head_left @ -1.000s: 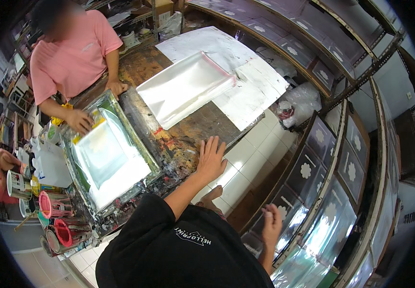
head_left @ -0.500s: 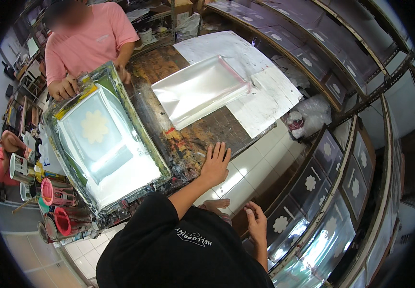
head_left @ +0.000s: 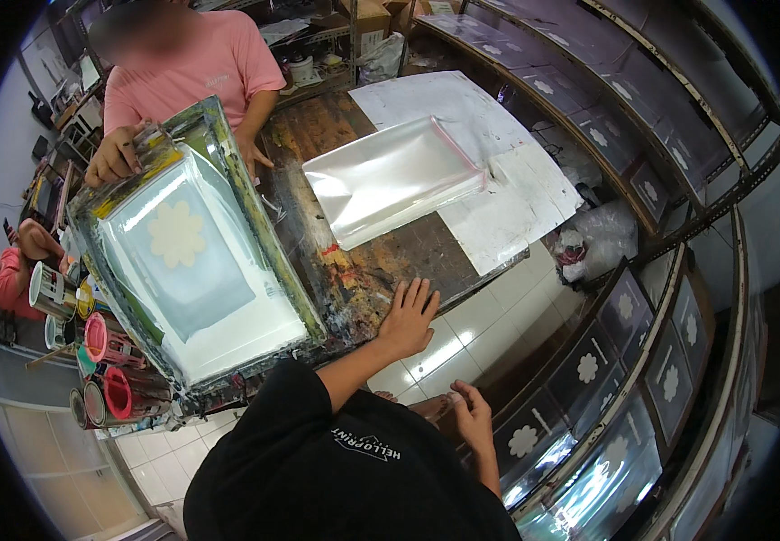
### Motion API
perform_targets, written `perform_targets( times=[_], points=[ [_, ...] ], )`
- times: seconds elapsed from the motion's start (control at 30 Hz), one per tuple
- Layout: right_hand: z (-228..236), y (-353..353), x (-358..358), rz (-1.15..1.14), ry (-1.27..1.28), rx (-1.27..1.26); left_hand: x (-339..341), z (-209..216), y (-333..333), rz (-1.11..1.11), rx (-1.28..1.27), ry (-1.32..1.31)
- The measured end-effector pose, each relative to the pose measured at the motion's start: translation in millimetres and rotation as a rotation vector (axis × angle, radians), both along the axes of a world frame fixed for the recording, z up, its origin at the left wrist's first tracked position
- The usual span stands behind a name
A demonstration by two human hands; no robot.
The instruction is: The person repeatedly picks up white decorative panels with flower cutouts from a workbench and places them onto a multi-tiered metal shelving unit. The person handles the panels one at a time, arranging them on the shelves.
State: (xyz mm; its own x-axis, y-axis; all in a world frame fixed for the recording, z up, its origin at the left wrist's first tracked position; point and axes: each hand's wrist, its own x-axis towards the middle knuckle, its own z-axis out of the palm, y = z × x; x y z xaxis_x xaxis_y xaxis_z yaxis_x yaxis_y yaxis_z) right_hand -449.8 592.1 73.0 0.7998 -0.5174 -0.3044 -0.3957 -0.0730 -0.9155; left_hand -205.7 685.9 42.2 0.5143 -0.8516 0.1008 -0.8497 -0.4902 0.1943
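My left hand (head_left: 410, 318) lies with fingers spread on the front edge of a paint-stained wooden table (head_left: 354, 279) and holds nothing. Low by my side, over the floor, my right hand (head_left: 474, 419) hangs with loosely bent fingers and nothing visible in it. Beyond my left hand, a stack of clear plastic sleeves (head_left: 394, 180) lies on the table. To the left, a screen-printing frame (head_left: 313, 329) is tilted up, with a pale flower on its mesh (head_left: 176, 234) and white ink along the sides. A co-worker's hand (head_left: 115, 155) grips its far edge.
White sheets (head_left: 516, 194) cover the table's right end. Drying racks (head_left: 642, 338) with flower-printed sheets stand close on my right and at the back. Ink cans and a red tub (head_left: 128, 394) crowd the left side. A plastic bag (head_left: 606, 239) sits beyond the table.
The printing frame has been raised higher at its far side by the co-worker. My left hand stays on the table edge; the whole view has shifted slightly.
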Motion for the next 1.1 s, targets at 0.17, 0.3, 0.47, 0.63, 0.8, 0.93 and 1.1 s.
perform_targets(
  times=[0.17, 0.3, 0.47, 0.63, 0.8, 0.93, 1.1],
  points=[
    [-2.5, -30.3, 1.5, -0.007, -0.063, -0.07, 8.9, -2.1, 1.8, 0.054, -0.221, 0.284],
    [2.7, -38.0, -1.4, -0.012, -0.009, -0.023, 10.7, 25.8, -2.3, 0.107, -0.574, 0.423],
    [-14.3, -29.0, -12.3, -0.076, -0.029, -0.055, 39.5, 102.3, -23.0, 0.14, -0.432, -0.23],
    [-21.8, -13.9, -29.2, -0.117, -0.023, -0.022, 113.2, 58.4, -44.0, 0.303, 0.089, -0.402],
    [-31.2, -2.8, -56.7, -0.228, 0.031, 0.071, 143.1, 16.7, -40.3, 0.263, 0.052, -0.386],
    [-36.9, -3.2, -62.4, -0.267, -0.051, 0.166, 117.3, 42.6, -45.6, 0.112, -0.029, -0.398],
    [5.4, -40.8, -33.5, -0.295, -0.456, 0.569, 9.9, 92.0, -68.7, -0.249, -0.182, -0.294]
  ],
)
